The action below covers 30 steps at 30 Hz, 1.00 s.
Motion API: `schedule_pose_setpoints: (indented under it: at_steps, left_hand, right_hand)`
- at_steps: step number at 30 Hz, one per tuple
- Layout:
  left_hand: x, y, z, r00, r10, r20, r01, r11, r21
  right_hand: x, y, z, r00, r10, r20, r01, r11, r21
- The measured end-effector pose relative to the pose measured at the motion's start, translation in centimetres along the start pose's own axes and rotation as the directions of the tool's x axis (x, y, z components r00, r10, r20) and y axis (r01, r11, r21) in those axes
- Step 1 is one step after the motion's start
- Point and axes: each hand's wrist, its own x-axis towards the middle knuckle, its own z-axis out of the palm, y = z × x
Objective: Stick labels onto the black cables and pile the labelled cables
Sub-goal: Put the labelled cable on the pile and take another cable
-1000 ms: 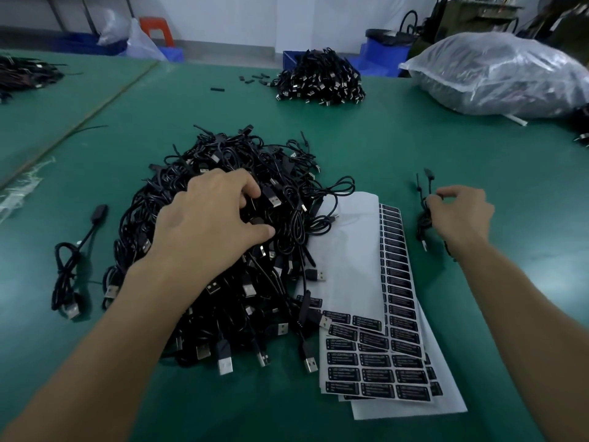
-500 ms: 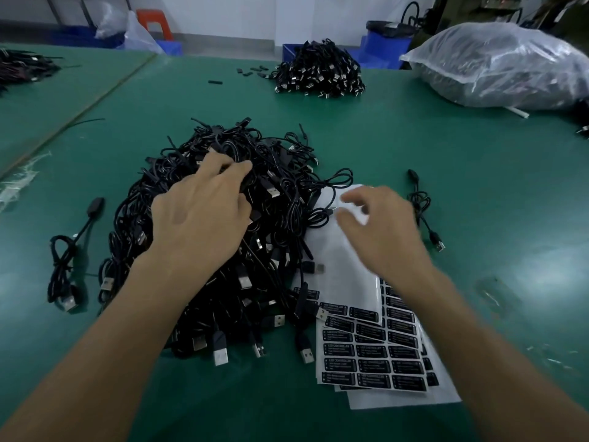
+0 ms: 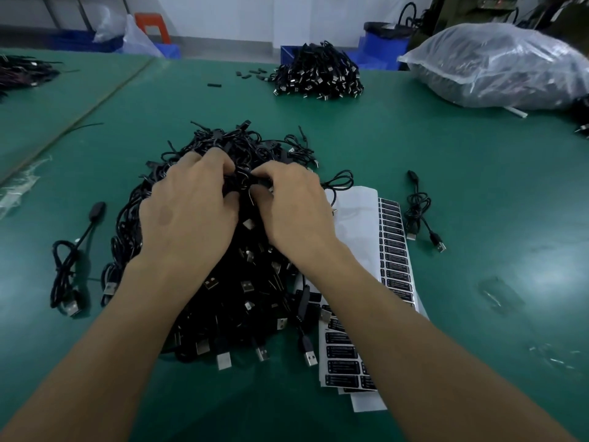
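Observation:
A big tangled heap of black USB cables (image 3: 242, 282) lies on the green table in front of me. Both hands are on top of it. My left hand (image 3: 188, 215) has its fingers curled into the cables near the top of the heap. My right hand (image 3: 293, 208) meets it there, its fingers curled round the same cables. White sheets of black labels (image 3: 392, 247) lie just right of the heap, partly under my right forearm. One coiled cable (image 3: 420, 212) lies alone right of the sheets. Another single cable (image 3: 68, 266) lies left of the heap.
A second pile of cables (image 3: 318, 74) sits at the far middle of the table. A large clear plastic bag (image 3: 497, 71) of goods lies at the far right. More cables (image 3: 22, 71) lie on the neighbouring table at far left. Blue bins (image 3: 385, 43) stand behind.
My right hand let go of the single cable at the right, crossed over the label sheets and now grips cables in the heap beside my left hand.

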Motion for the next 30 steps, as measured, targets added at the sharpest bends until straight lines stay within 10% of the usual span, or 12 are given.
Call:
schedule_pose_setpoints:
  at_steps: [7, 16, 25, 28, 30]
  left_hand:
    - [-0.2, 0.2, -0.3, 0.999, -0.029, 0.018, 0.030, 0.998, -0.057]
    - [-0.4, 2.0, -1.8, 0.929, 0.222, -0.296, -0.328, 0.864, -0.382]
    - [-1.3, 3.0, -1.9, 0.935, 0.068, -0.349, -0.218, 0.885, -0.411]
    - [-1.4, 3.7, -2.3, 0.981, 0.065, 0.180, 0.071, 0.751, -0.657]
    - [-1.4, 3.9, -2.2, 0.827, 0.052, 0.559, 0.395, 0.654, -0.645]
  right_hand:
    - [-0.3, 1.2, -3.5, 0.990, 0.139, -0.015, -0.092, 0.725, 0.683]
    - [-5.3, 6.5, -7.0, 0.985, 0.003, 0.173, -0.145, 0.561, 0.815]
    - [-7.7, 7.8, -7.0, 0.950, 0.245, 0.192, -0.197, -0.005, 0.980]
    - [-7.7, 7.9, -6.8, 0.957, 0.218, 0.190, -0.205, 0.051, 0.977]
    - [-7.9, 8.1, -6.9, 0.969, 0.144, 0.200, -0.218, 0.121, 0.969]
